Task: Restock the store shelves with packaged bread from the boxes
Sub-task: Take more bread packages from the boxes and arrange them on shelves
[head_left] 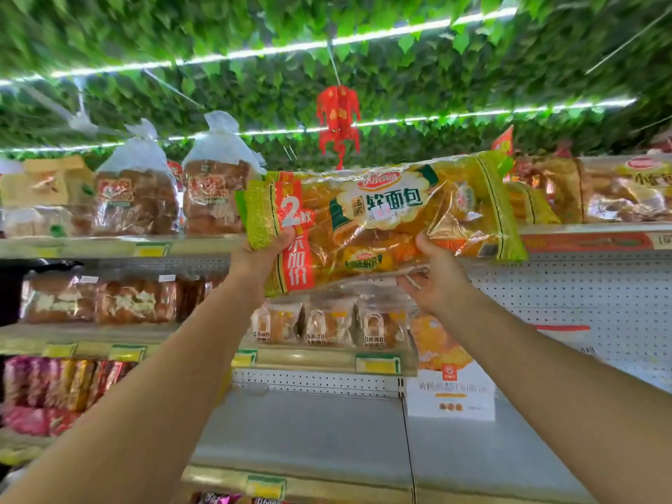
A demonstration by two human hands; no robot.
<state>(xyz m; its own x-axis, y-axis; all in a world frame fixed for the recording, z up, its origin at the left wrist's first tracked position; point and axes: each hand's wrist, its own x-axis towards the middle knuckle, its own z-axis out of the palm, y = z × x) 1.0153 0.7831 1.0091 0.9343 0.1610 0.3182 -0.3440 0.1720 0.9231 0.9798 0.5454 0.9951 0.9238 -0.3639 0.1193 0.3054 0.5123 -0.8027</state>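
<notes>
Both hands (262,254) grip bread pack (381,220) near top shelf edge (120,247).

Readable print on the bread package (381,216)

Its white panel reads "软面包" with a small "法式" beside it; the red band shows a large "2" (other print too blurred).

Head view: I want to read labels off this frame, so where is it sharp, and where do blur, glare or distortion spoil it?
In the head view, the bread pack held by the left hand and right hand is sharpest, though glare streaks its wrapper; the leafy ceiling smears with motion blur, the far-left bread bags are soft, and the wide lens bends the top shelf edge.
</notes>
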